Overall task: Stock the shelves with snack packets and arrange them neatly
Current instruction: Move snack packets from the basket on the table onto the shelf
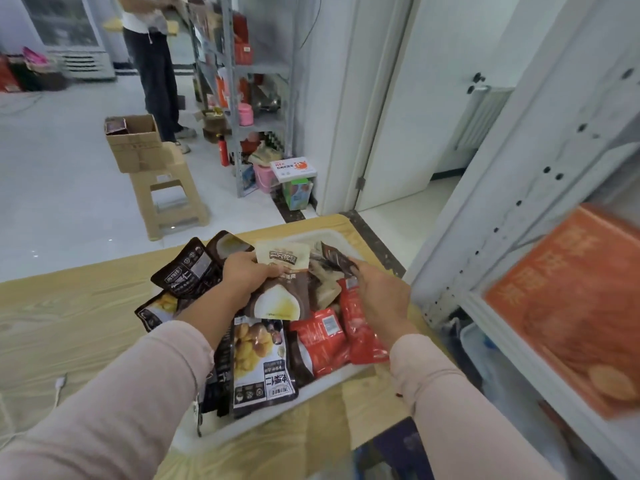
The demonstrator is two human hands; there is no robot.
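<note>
The left hand (247, 271) has its fingers curled round a beige packet (284, 259). The right hand (379, 292) pinches a dark packet (337, 259). Beneath both sets of fingers, snack packets (263, 358) fill a white tray (349, 374) on the table (69, 323).

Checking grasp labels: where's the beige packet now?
Head view, centre: the left hand pinches the beige packet over the white tray, just left of the dark packet in the right hand.
</note>
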